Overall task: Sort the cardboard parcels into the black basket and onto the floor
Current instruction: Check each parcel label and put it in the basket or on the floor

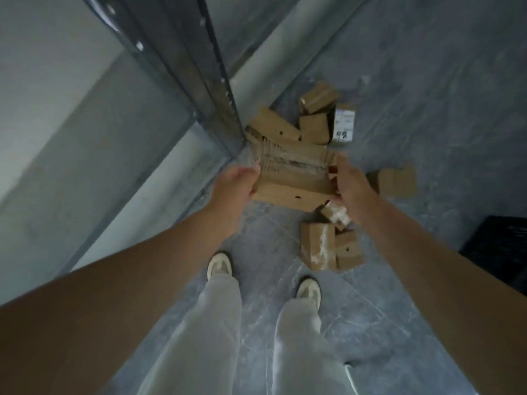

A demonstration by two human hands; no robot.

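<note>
Arms outstretched, left hand (238,182) and right hand (349,183) grip opposite ends of a cardboard parcel (293,178).

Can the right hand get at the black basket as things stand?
Probably not yet: the right hand grips the big parcel with the left hand; the basket lies off to the right.

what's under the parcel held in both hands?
Below the right corner of the held parcel, a small taped parcel pokes out; more parcels lie beyond. Floor straight beneath is covered.
</note>
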